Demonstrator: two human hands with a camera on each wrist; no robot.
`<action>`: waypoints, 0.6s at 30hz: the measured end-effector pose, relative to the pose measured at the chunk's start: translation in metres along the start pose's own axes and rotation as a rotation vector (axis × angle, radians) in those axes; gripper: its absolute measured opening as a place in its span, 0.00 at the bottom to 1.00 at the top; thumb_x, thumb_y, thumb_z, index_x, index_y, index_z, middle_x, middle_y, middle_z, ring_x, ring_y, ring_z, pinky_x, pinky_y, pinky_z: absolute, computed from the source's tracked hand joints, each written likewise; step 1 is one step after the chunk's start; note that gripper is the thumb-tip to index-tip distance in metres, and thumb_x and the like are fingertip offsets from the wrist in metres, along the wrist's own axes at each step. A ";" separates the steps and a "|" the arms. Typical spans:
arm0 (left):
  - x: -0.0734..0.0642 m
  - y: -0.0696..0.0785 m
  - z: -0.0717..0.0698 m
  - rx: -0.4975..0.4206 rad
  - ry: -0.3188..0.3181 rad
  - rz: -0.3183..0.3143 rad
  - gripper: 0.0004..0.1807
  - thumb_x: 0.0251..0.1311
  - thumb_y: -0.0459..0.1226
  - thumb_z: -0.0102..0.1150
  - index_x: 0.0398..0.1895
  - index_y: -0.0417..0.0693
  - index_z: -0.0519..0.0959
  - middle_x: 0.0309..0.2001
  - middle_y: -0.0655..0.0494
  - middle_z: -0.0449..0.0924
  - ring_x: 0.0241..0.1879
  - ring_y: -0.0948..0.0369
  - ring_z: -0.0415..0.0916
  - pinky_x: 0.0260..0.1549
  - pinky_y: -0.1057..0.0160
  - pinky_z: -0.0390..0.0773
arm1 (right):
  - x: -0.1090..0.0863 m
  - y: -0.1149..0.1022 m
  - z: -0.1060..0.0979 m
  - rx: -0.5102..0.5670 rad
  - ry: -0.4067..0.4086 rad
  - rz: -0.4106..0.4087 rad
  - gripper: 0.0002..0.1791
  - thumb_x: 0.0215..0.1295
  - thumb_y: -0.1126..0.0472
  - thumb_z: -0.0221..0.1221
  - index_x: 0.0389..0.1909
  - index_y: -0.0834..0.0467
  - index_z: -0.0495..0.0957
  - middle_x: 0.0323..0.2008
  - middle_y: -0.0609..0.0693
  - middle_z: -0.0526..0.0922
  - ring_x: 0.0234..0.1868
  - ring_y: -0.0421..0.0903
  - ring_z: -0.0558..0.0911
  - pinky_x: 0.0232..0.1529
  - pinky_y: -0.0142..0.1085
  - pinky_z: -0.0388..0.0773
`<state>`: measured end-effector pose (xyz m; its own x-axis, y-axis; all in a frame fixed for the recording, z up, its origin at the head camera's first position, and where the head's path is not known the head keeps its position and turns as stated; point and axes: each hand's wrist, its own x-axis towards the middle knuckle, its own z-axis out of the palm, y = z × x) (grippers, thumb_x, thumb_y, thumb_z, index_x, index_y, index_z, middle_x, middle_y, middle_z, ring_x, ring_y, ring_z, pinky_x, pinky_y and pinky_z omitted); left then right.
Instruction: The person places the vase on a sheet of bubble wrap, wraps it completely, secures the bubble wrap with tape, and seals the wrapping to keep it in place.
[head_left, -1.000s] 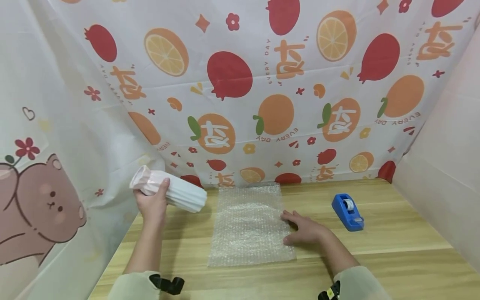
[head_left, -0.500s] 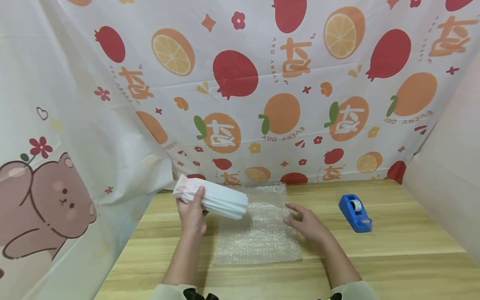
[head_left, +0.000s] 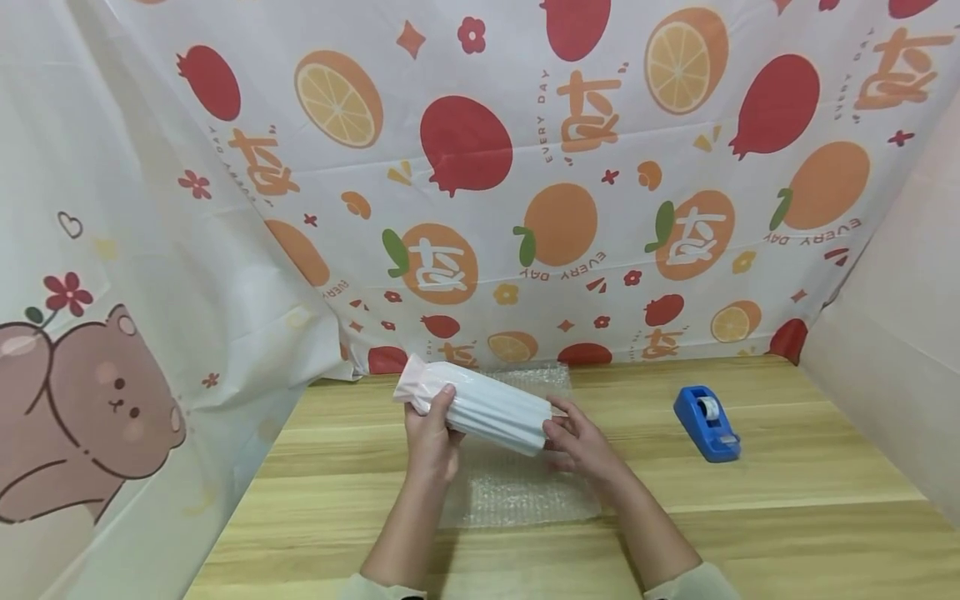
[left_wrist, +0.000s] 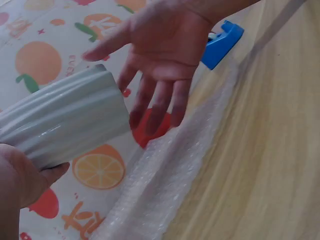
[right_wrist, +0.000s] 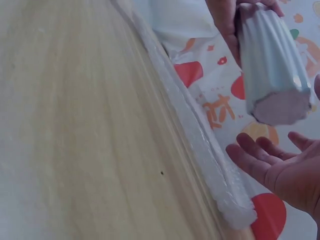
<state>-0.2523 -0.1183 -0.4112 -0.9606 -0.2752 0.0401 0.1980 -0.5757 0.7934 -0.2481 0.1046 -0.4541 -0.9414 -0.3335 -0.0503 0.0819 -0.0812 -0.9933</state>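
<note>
A ribbed vase (head_left: 491,408), white to pale blue with a pinkish neck, is held tilted above the bubble wrap (head_left: 517,500). My left hand (head_left: 432,437) grips it near the neck, thumb on top. At the base end is my right hand (head_left: 581,446), fingers spread around that end. In the left wrist view the right hand (left_wrist: 162,60) shows its palm, fingers extended beside the base. The right wrist view shows the vase's flat base (right_wrist: 282,106) just above the right hand's fingers (right_wrist: 250,162).
On the wooden table (head_left: 780,500), a blue tape dispenser (head_left: 707,423) stands to the right of the bubble wrap. A fruit-print cloth (head_left: 480,233) hangs behind the table, with a bear-print cloth (head_left: 112,400) at the left.
My left hand has carried the vase rightward, from the left of the bubble wrap to over it. My right hand has risen from the wrap's right edge to the vase's base.
</note>
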 end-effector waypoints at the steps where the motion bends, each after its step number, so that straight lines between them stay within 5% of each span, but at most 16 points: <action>1: -0.002 -0.001 0.001 -0.007 -0.012 -0.004 0.30 0.63 0.34 0.57 0.65 0.57 0.58 0.44 0.55 0.74 0.32 0.64 0.81 0.31 0.65 0.84 | 0.000 0.001 0.001 0.020 -0.008 0.003 0.35 0.73 0.48 0.53 0.75 0.52 0.52 0.65 0.64 0.66 0.53 0.53 0.79 0.52 0.53 0.79; 10: -0.014 -0.014 0.006 -0.044 -0.143 -0.051 0.32 0.63 0.32 0.58 0.66 0.55 0.56 0.49 0.56 0.73 0.39 0.63 0.81 0.40 0.64 0.83 | 0.001 0.005 0.009 0.322 -0.005 0.008 0.29 0.72 0.54 0.55 0.70 0.49 0.57 0.57 0.54 0.67 0.50 0.50 0.74 0.50 0.54 0.77; 18: -0.008 -0.011 -0.004 -0.060 -0.311 -0.066 0.21 0.68 0.42 0.58 0.60 0.49 0.66 0.48 0.58 0.77 0.45 0.65 0.78 0.49 0.64 0.77 | -0.002 0.001 -0.003 0.362 0.103 -0.014 0.18 0.67 0.58 0.59 0.56 0.46 0.69 0.49 0.52 0.72 0.45 0.50 0.76 0.42 0.49 0.79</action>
<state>-0.2456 -0.1133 -0.4226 -0.9835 0.0076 0.1806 0.1353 -0.6317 0.7633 -0.2467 0.1082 -0.4557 -0.9697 -0.2355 -0.0657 0.1620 -0.4176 -0.8941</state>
